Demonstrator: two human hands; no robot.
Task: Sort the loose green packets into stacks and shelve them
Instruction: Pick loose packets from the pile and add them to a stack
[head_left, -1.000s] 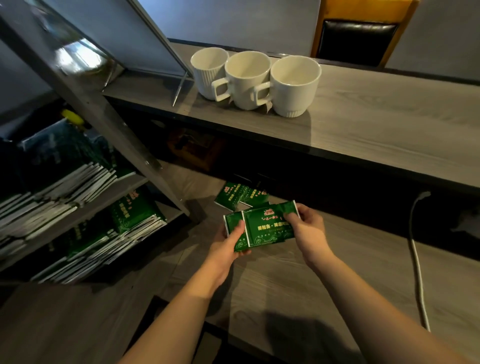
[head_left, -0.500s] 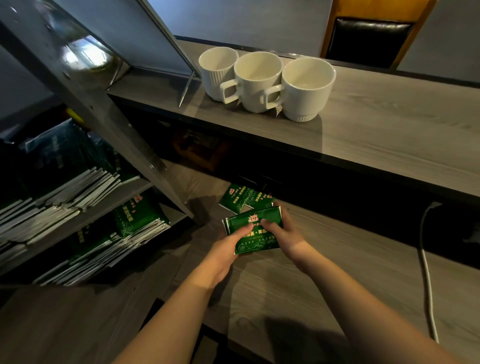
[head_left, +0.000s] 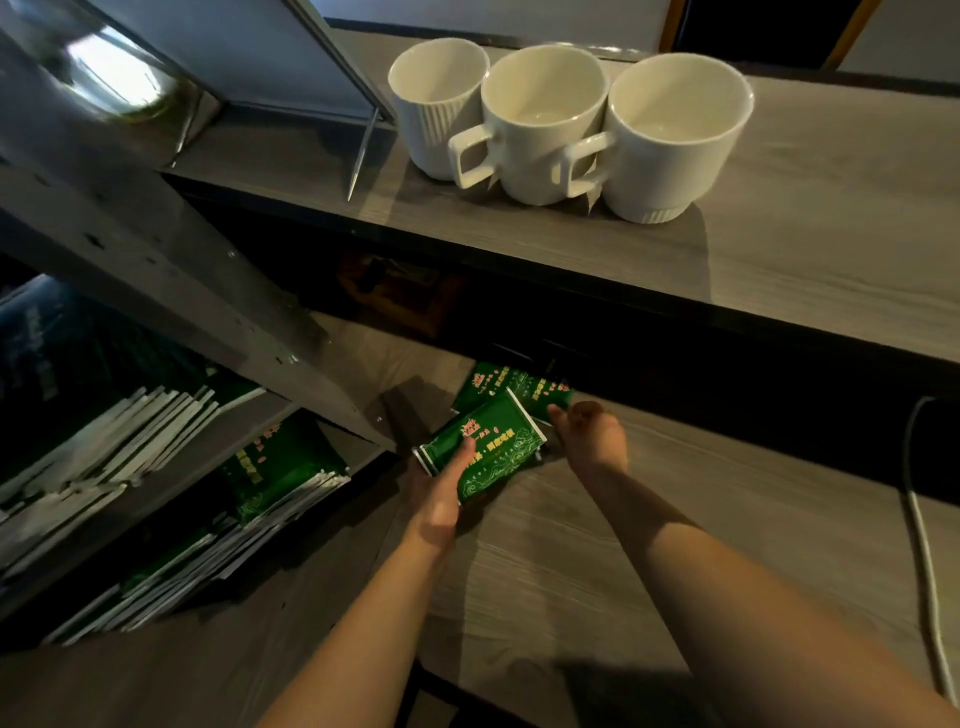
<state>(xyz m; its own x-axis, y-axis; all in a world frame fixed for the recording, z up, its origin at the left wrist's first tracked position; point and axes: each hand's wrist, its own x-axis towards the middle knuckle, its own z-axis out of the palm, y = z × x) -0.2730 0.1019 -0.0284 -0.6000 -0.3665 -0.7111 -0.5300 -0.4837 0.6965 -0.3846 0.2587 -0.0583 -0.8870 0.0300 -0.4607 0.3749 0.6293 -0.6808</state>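
My left hand (head_left: 441, 486) holds a small stack of green packets (head_left: 488, 447) with gold print, thumb on top, just above the lower wooden surface (head_left: 649, 545). My right hand (head_left: 592, 436) has let go of the stack and hovers beside it, fingers loosely curled toward the loose green packets (head_left: 511, 387) that lie under the edge of the upper counter. To the left, shelved stacks of green packets (head_left: 270, 478) lie on the lower shelf, and more stacks (head_left: 130, 431) on the shelf above.
Three white mugs (head_left: 550, 119) stand on the upper counter (head_left: 779, 249). A slanted grey shelf post (head_left: 171, 260) crosses the left side. A white cable (head_left: 930, 571) runs down the right. A framed panel (head_left: 234, 47) leans at the back left.
My right hand released the stack and moved toward the loose packets. My left hand now holds the stack alone, turned at an angle. The camera moved closer.
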